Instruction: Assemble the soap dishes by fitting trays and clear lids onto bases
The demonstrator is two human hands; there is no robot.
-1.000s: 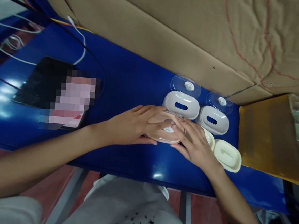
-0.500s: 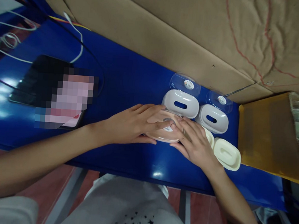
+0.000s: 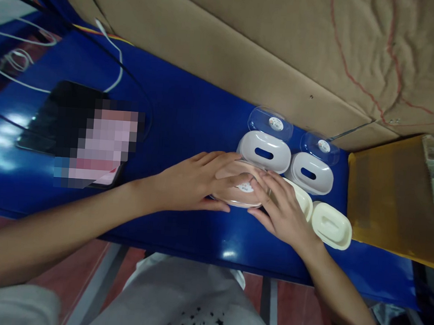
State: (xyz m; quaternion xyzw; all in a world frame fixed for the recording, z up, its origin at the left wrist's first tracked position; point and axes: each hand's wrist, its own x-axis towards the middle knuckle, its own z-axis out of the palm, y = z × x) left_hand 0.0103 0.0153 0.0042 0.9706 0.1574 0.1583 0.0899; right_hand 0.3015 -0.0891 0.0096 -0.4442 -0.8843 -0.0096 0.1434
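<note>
A pink oval plastic box [image 3: 233, 198] with a clear lid and a round white sticker sits on the blue table in front of me. My left hand [image 3: 197, 181] grips its left end, index finger stretched across the lid by the sticker. From the right, my right hand [image 3: 286, 209] holds the other end, fingertips on the lid and thumb at the near side. Just behind are two pale grey-white oval boxes [image 3: 264, 146] without lids, each showing a dark slot. Two cream boxes [image 3: 331, 225] lie by my right hand, one partly covered by it.
Two clear lids [image 3: 271, 122] with stickers lie behind the grey-white boxes. A brown carton [image 3: 392, 204] bounds the right, a cardboard wall [image 3: 225, 49] the back. On the left are a dark tablet-like slab [image 3: 52, 121], a blurred-out phone-like item and a white cable [image 3: 115, 71].
Both hands stay on the pink box almost unmoved. The whole view has shifted very slightly.
</note>
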